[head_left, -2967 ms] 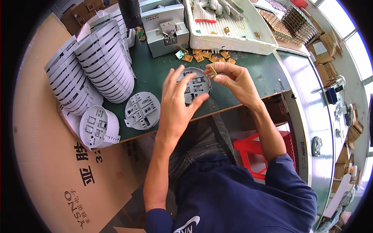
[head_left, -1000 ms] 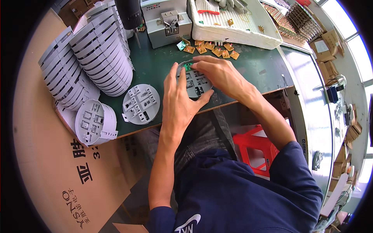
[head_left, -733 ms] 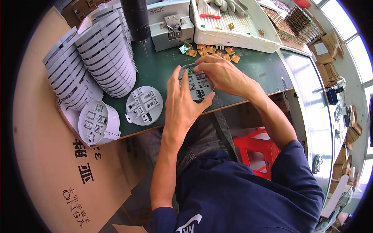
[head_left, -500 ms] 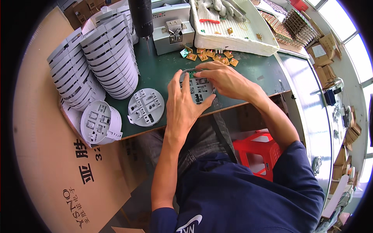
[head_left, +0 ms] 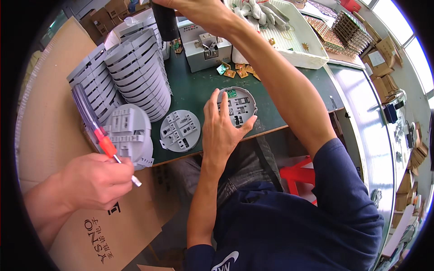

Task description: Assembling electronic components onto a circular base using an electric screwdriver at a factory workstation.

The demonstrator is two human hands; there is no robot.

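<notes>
My left hand (head_left: 220, 118) grips a round grey plastic housing (head_left: 246, 100) on the green bench, fingers over its left side and thumb at its near rim. A small green circuit board (head_left: 231, 93) sits inside the housing at its far edge. My right arm reaches up and across, and my right hand (head_left: 199, 12) closes on the top of a black electric screwdriver (head_left: 166, 25); its fingertips are partly cut off by the frame edge. Left of my left hand lies another round grey housing (head_left: 181, 131).
Tall stacks of grey housings (head_left: 135, 74) stand at the left. Another person's hand (head_left: 92, 180) holds a slim clear-handled tool with a red collar (head_left: 107, 147) over a nearer housing. Beyond are a grey metal-fronted machine (head_left: 203, 47), small orange boards (head_left: 244, 71) and a white tray with gloves (head_left: 300, 56).
My right hand has left the housing and gone up to the electric screwdriver. My left hand stays on the housing. Another person's hand with a slim tool has come in from the left.
</notes>
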